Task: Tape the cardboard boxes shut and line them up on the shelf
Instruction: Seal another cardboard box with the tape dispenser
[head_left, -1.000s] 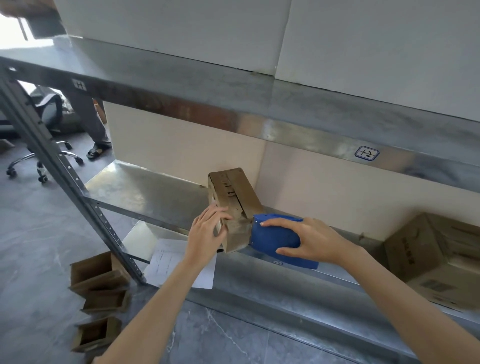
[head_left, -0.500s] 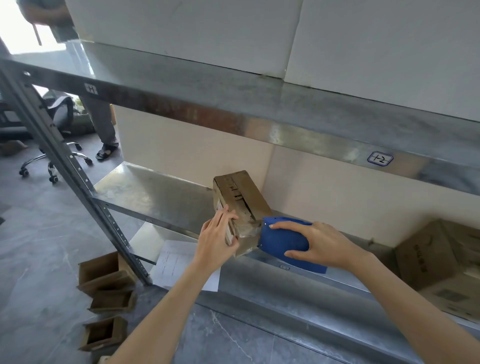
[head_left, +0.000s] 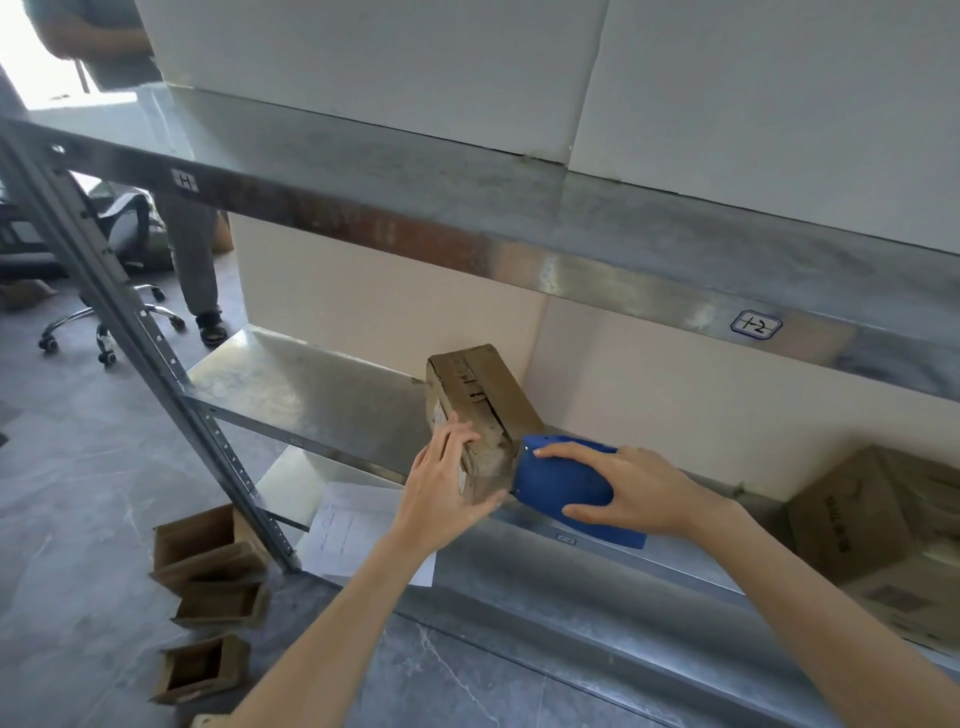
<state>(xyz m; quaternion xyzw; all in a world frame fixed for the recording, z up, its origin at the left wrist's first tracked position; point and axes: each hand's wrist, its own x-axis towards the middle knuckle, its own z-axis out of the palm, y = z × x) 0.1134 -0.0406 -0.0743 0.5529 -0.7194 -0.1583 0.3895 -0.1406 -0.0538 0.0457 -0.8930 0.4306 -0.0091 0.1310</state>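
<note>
A small brown cardboard box (head_left: 480, 395) stands on the middle metal shelf (head_left: 311, 384), its near end at the shelf's front edge. My left hand (head_left: 444, 483) grips that near end, fingers over the top and thumb beneath the front corner. My right hand (head_left: 631, 491) holds a blue tape dispenser (head_left: 558, 480) whose nose presses against the box's near right corner. A strip of tape runs along the box top.
Three open small cardboard boxes (head_left: 208, 597) sit on the floor by the shelf upright (head_left: 140, 353). A larger box (head_left: 883, 535) rests on the shelf at right. A sheet of paper (head_left: 358, 525) lies on the lower shelf. A person (head_left: 192, 260) and an office chair (head_left: 114, 291) are behind.
My left hand has slid from the box's left side round its near end, thumb now under the corner. The dispenser stays against the box. The view shifted slightly.
</note>
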